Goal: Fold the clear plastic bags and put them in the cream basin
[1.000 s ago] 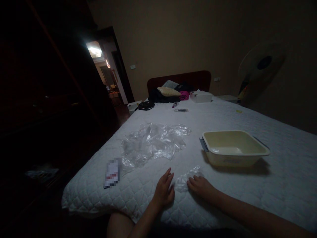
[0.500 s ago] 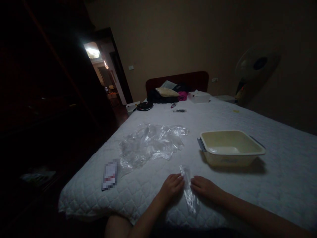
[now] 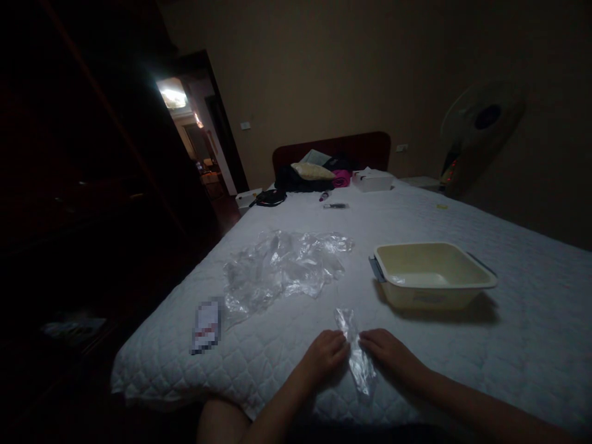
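A narrow folded strip of clear plastic (image 3: 361, 368) lies on the white quilted bed (image 3: 259, 370) near its front edge. My left hand (image 3: 327, 353) is closed at the strip's left edge, fingers pressed together. From the right side, my right hand (image 3: 386, 350) pinches the opposite edge, its fingers also together. Beyond them to the left, a large crumpled sheet of clear plastic (image 3: 287, 265) is spread out. A cream plastic basin (image 3: 430, 296) with grey handles stands to the right of the hands.
A pixelated flat item (image 3: 206, 327) lies at the left. Toward the headboard (image 3: 370, 143) are a tissue box (image 3: 372, 180), a dark bag (image 3: 271, 198), piled cloth and pillows (image 3: 312, 171), and small items. A fan (image 3: 485, 117) stands at the back right.
Both hands have moved slightly down and to the right along the plastic strip, still at its two edges. The strip's lower part has shifted a little to the right.
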Demonstrator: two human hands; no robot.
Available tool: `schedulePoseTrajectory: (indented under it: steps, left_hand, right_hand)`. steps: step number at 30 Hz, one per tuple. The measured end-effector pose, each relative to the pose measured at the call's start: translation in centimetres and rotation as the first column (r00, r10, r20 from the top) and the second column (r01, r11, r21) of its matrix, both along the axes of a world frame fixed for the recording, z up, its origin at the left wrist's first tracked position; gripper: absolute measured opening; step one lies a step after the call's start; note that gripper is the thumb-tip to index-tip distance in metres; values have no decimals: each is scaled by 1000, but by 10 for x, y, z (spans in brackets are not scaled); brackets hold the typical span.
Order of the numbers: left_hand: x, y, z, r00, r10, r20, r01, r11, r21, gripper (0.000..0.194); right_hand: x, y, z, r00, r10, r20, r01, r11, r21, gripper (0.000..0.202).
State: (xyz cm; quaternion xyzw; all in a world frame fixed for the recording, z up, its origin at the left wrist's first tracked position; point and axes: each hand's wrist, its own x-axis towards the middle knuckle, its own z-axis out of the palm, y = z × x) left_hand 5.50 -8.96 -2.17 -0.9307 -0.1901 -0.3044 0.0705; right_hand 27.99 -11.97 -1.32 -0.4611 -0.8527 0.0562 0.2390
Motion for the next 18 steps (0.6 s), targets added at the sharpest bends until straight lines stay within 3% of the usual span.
schedulePoseTrajectory:
  steps: [3,9,14,18]
  left_hand:
    - [-1,1,-4,1000,-16,-17,16,1000,-14,22]
    - [-2,5,-13,999,-22,44,25,997,-76,23]
    - [0,2,-8,996,1,94,16,984,-178,20]
    - [1,-3,-2,986,46,160,10,943,-332,19]
  right_hand:
    - [-1,-2,5,998,57,19,-58,998,20,33]
    - [0,0,5,997,-68,-30,65,994,-86,34]
    - [4,3,-1,991,131,32,-131,991,-7,28]
    - [-1,-2,3,999,46,-8,-47,992,-121,24]
